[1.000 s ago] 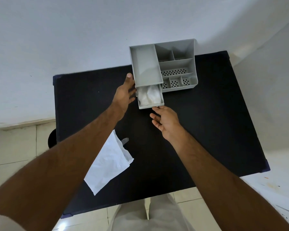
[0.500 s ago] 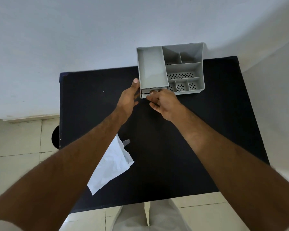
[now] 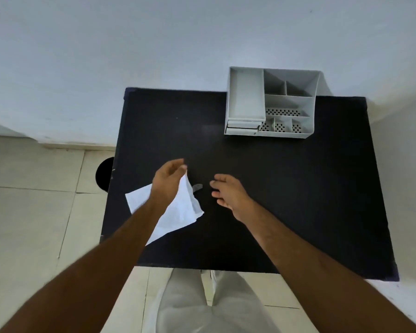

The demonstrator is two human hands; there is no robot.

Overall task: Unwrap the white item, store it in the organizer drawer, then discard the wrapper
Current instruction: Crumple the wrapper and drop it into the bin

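Observation:
The grey organizer [image 3: 247, 97] stands at the far right of the black table [image 3: 298, 188], its front drawer [image 3: 241, 129] pushed in, so the white item is hidden. A crumpled white wrapper [image 3: 183, 212] lies at the table's near left, partly under my left forearm. My left hand [image 3: 169, 181] hovers over the wrapper's top corner, fingers apart, holding nothing. My right hand [image 3: 228, 194] floats just right of the wrapper, fingers spread and empty. A small grey scrap [image 3: 197, 187] lies between the two hands.
A white wall runs behind the table. Tiled floor [image 3: 34, 224] shows at the left and below. A dark round object [image 3: 105, 174] sits on the floor beside the table's left edge. My light trousers [image 3: 202, 304] show at the near edge.
The drawer with the white item was pushed shut by my right hand. Both hands then drew back from the organizer toward the wrapper.

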